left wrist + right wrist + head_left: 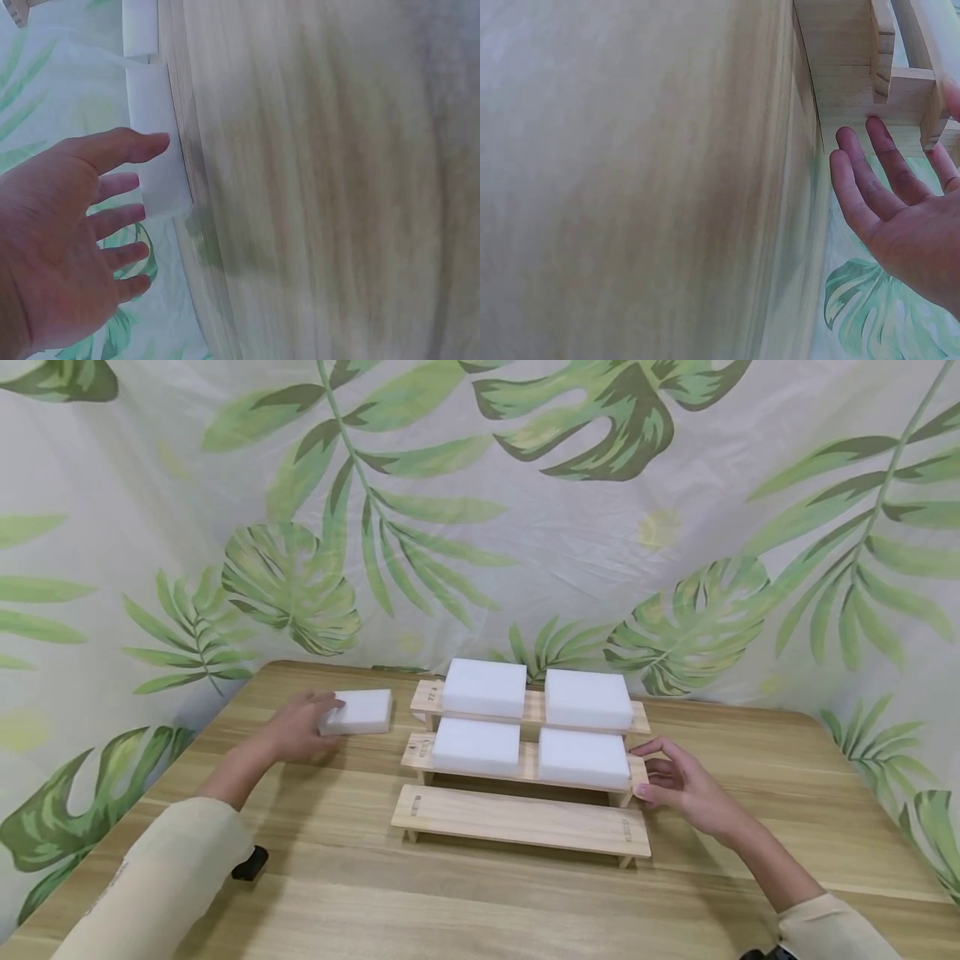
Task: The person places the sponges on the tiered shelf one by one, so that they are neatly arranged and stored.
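Note:
My left hand [303, 727] is at the left end of a white foam block [363, 710] on the table, thumb over its edge. In the left wrist view the fingers of this hand [67, 240] are spread and fairly straight beside the block [161, 180]. On the right, my right hand [686, 789] has thumb and index finger about the right end of the middle wooden riser [529, 762]; its other fingers hang loose below, as the right wrist view shows this hand [907, 210]. Two white foam blocks [476, 747] sit on that riser.
Behind stands the back riser [534, 706] with two more foam blocks [588, 697]. A bare front riser [521, 820] stands nearest me. All are on a wood-grain table [465, 902], with a leaf-patterned curtain [562, 543] behind its far edge.

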Available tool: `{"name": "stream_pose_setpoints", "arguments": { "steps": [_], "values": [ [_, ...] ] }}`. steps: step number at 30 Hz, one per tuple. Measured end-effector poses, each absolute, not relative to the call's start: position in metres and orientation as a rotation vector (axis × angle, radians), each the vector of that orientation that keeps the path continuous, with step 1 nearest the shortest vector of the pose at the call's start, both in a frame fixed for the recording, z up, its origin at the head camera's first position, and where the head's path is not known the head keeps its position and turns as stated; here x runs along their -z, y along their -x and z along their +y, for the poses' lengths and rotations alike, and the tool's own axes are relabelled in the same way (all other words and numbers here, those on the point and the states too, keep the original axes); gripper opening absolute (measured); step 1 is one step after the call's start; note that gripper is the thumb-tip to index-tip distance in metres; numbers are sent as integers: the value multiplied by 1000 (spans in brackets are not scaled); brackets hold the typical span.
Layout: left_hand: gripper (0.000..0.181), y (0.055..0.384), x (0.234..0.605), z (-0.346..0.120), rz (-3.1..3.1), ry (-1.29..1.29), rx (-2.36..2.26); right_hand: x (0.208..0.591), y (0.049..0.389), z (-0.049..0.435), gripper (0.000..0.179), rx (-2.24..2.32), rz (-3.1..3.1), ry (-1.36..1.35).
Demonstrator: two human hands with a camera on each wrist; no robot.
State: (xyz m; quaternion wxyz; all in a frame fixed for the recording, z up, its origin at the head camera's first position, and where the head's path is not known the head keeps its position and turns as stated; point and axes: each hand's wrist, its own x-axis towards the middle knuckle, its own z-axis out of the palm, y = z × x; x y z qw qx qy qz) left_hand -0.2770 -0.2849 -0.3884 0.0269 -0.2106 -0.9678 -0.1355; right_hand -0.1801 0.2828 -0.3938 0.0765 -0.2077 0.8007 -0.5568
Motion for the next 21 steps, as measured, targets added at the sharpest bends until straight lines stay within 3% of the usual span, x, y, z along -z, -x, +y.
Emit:
{"name": "stream_pose_setpoints", "arguments": {
  "steps": [8, 21],
  "values": [
    [48, 274, 389, -287, -2934, 669, 432, 394, 181, 284, 42, 1661, 2411, 631],
    [48, 260, 381, -295, -3012, 633, 713, 394, 181, 284, 42, 1654, 2404, 634]
  ]
}}
